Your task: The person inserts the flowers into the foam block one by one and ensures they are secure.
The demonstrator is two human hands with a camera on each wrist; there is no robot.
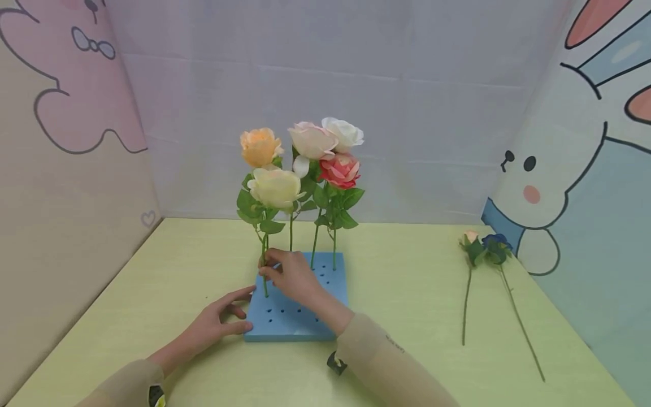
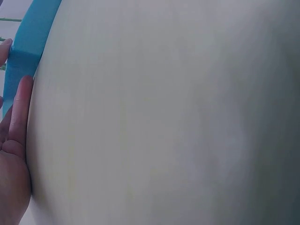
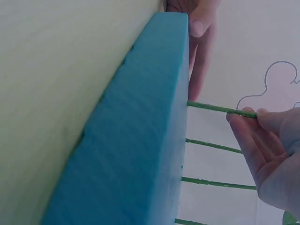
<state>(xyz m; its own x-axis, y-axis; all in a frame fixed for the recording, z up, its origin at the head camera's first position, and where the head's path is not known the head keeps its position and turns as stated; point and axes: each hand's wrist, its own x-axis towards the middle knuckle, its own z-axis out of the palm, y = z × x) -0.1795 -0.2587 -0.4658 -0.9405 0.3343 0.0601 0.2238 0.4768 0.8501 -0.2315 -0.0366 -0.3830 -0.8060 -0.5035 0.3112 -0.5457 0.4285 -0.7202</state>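
Five roses (image 1: 341, 171) are standing in the blue board (image 1: 285, 327); two more roses (image 1: 495, 251), lying right of it, are showing only in head view. Right hand (image 1: 294, 276) is pinching the cream rose's (image 1: 274, 189) stem (image 3: 211, 108) above board; left hand (image 1: 211, 323), fingers extended, is touching its left edge.

Left edge: the left hand (image 1: 211, 322) is blocking the flat blue hole-punched board (image 1: 285, 329).
Front right corner: the right hand (image 1: 295, 275) and beige fabric sleeve (image 1: 381, 356) are reaching across.
Rear: upright green-stemmed roses (image 1: 277, 188) are leaving narrow gaps.
Right lane: pale yellow tabletop (image 1: 407, 282) is stretching widely toward two lying roses (image 1: 497, 243).
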